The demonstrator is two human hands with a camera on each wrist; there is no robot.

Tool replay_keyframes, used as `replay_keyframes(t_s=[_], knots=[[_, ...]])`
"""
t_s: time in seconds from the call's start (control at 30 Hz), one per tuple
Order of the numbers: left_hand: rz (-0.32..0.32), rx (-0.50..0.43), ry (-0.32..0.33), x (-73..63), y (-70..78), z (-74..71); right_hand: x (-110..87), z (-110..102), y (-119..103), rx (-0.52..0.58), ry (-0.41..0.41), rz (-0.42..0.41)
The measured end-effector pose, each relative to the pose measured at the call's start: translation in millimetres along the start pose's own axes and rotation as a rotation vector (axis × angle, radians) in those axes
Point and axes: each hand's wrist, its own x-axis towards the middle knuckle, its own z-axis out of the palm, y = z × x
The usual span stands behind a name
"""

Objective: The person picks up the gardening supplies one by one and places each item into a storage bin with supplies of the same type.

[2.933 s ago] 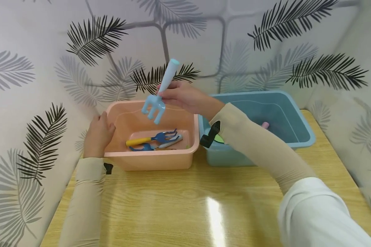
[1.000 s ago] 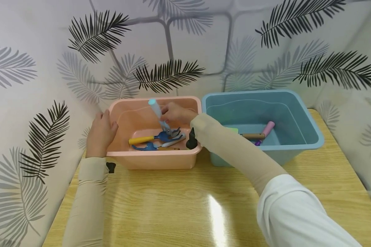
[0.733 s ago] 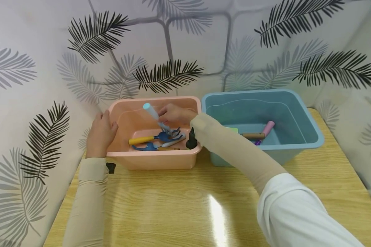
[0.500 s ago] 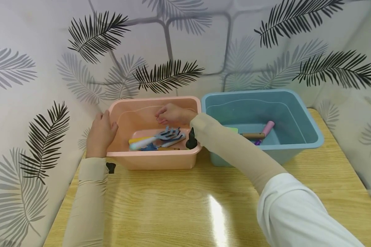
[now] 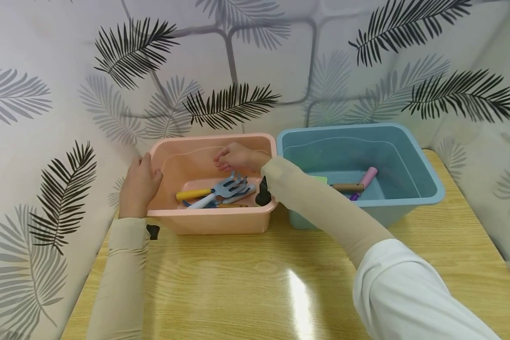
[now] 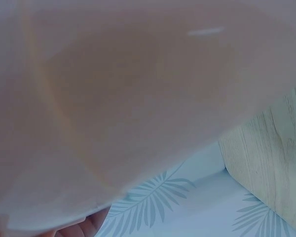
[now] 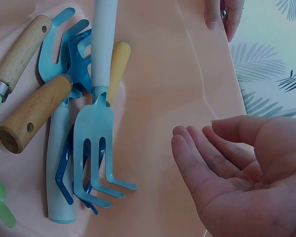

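My right hand hovers inside the peach bin, fingers loosely bent and holding nothing. Below it a light blue hand fork with a pale handle lies across other garden tools; the right wrist view shows its bent tines close up. Beneath it are a yellow handle, a wooden-handled dark blue tool and another pale-handled tool. My left hand grips the bin's left rim, thumb inside and fingers outside. Bin wall fills most of the left wrist view, with some fingers showing below.
A blue bin stands right beside the peach one. In it lie a pink handle, a brown wooden handle and something light green, partly behind my right sleeve. Both bins sit on a wooden table against a leaf-patterned backdrop.
My right hand has carried the light blue fork down into the peach bin and let go. The fork has tipped over onto the other tools. My left hand stays on the rim.
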Motion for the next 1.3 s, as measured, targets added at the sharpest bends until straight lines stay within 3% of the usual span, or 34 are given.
replay_keyframes(t_s=[0.17,0.43,0.53,0.73,0.87,0.97,1.07,1.2,1.3], knots=[[-0.027,0.003,-0.027,-0.4,0.6,-0.7,-2.5,-1,-1,0.051,0.017,-0.037],[-0.014,0.001,-0.027,0.1,1.0,0.6,-4.5,-7,-9,0.185,0.269,-0.306],[-0.008,0.001,-0.028,-0.2,0.9,1.4,-11.0,-11,-23,0.273,0.308,-0.379],[0.004,-0.003,-0.013,-0.6,-0.8,1.5,-39.6,-27,-63,0.428,0.307,-0.539],[0.015,0.001,-0.010,0.0,-1.7,1.3,-71.1,-43,-74,0.352,0.296,-0.581],[0.022,0.016,0.009,0.7,-2.0,1.1,-97.3,-55,-72,0.203,0.285,-0.615],[0.070,0.001,0.140,1.8,-1.0,0.2,-123.1,-66,-64,0.082,0.272,-0.645],[0.232,-0.083,0.435,3.8,3.8,-0.6,-163.9,-75,-58,-0.062,0.304,-0.644],[0.333,-0.130,0.545,-2.1,14.0,-9.8,-194.1,-77,-56,-0.192,0.343,-0.637]])
